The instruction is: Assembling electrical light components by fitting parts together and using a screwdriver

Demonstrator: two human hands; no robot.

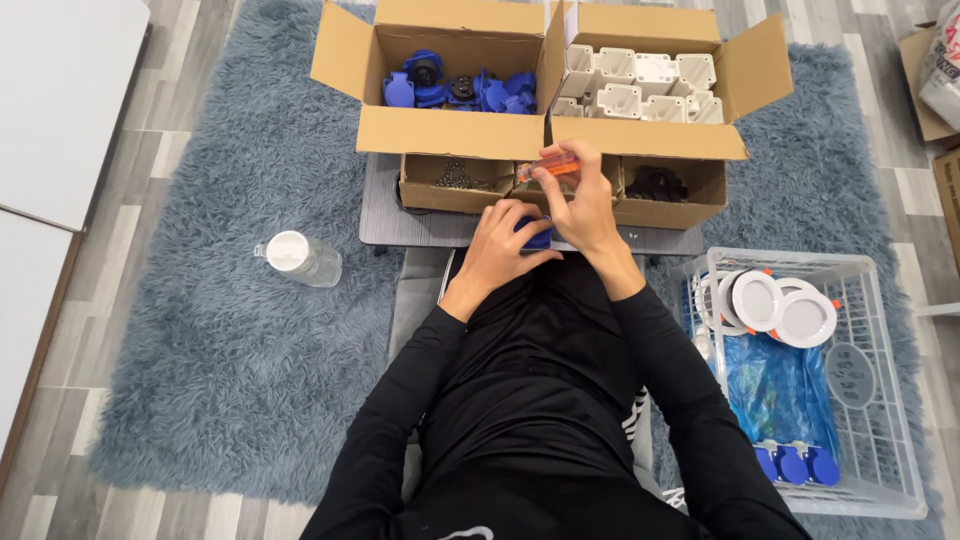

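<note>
— What have your hands got hold of?

— My right hand (583, 205), just above the middle of the frame, is closed around an orange-handled screwdriver (549, 167), the handle sticking out toward the upper left of my fist. My left hand (503, 240) sits right beside it, fingers curled over a small blue part (538, 237); only a sliver of blue shows between the two hands, so I cannot tell its exact shape.

— And where is that, exactly?

— At the near edge of a low grey table (420, 228), in the centre of the frame, just in front of my lap.

— What lies around you?

— At the top centre, an open cardboard box of blue parts (460, 88), and touching it on the right, a box of white housings (640, 85). Below them, smaller trays — one with metal bits (455, 178), one with a black piece (655, 184). A clear bottle with a white cap (300, 257) lies on the shaggy blue-grey rug (230, 330) at centre left. At lower right stands a white plastic crate (880, 400) holding round white lamp fittings (780, 305) and blue discs (795, 465).
</note>
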